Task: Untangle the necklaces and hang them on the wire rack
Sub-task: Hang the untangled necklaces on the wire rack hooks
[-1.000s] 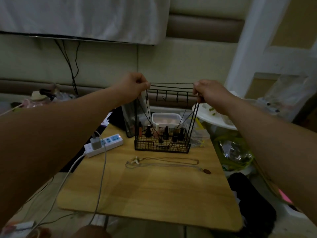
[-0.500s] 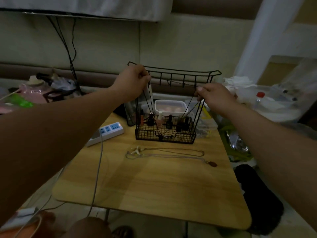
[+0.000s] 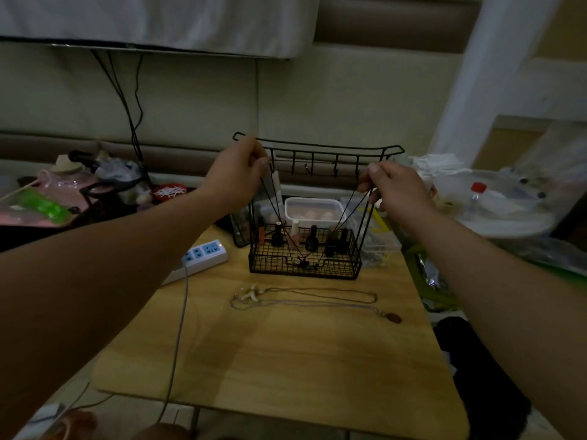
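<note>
A black wire rack [image 3: 320, 149] with a row of hooks under its top bar stands at the back of the wooden table [image 3: 286, 354]. My left hand [image 3: 236, 176] and my right hand [image 3: 394, 188] each pinch one side of a black cord necklace [image 3: 344, 212], stretched in front of the rack. Its cords run down in a V to small dark beads near the basket front. Two more thin necklaces [image 3: 305, 298] lie on the table before the rack, one with a pale pendant [image 3: 252, 293], one with a dark oval pendant [image 3: 394, 318].
The rack's basket [image 3: 301, 269] holds several small bottles. A white power strip [image 3: 203, 254] with a grey cable lies left of it. A clear lidded box [image 3: 313, 209] sits behind. Cluttered bags and a bottle [image 3: 476, 195] crowd both sides of the table.
The view has tilted so the rack's top bar shows fully. Both hands still hold the black cord, now level with the hooks; my right hand sits a little lower than before.
</note>
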A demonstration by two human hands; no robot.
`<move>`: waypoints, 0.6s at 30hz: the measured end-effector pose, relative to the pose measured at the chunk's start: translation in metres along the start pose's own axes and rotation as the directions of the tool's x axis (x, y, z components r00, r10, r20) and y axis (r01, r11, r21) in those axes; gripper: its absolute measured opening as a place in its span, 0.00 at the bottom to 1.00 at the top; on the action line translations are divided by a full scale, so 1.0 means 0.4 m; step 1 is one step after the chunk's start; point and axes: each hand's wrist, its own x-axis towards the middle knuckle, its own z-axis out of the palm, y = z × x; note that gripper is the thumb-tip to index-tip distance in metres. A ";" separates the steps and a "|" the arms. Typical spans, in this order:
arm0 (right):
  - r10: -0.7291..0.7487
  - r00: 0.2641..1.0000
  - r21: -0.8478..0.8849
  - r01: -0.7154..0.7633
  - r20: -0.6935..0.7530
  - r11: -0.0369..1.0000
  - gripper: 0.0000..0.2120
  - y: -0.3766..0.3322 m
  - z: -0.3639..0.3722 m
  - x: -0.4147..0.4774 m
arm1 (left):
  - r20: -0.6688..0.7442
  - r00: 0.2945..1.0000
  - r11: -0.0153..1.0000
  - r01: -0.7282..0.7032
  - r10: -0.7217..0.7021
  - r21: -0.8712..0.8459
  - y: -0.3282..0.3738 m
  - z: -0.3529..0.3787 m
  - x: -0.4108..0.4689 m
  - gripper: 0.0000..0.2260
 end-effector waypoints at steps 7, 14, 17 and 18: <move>0.011 0.999 -0.146 -0.006 0.033 0.989 0.15 0.018 0.024 0.004 | -0.033 0.998 0.975 -0.039 0.047 0.217 -0.027 0.023 -0.002 0.03; -0.004 1.000 -0.198 0.008 0.018 0.980 0.16 0.072 0.033 -0.012 | -0.029 0.999 0.984 -0.038 0.044 0.172 -0.037 0.046 -0.018 0.04; -0.005 1.000 -0.206 0.002 -0.015 0.979 0.17 0.076 0.029 -0.010 | -0.047 0.998 0.986 -0.040 0.048 0.160 -0.034 0.055 -0.014 0.04; 0.000 1.000 -0.198 -0.004 -0.020 0.980 0.16 0.077 0.029 -0.008 | -0.052 0.998 0.986 -0.035 0.045 0.165 -0.035 0.059 -0.014 0.03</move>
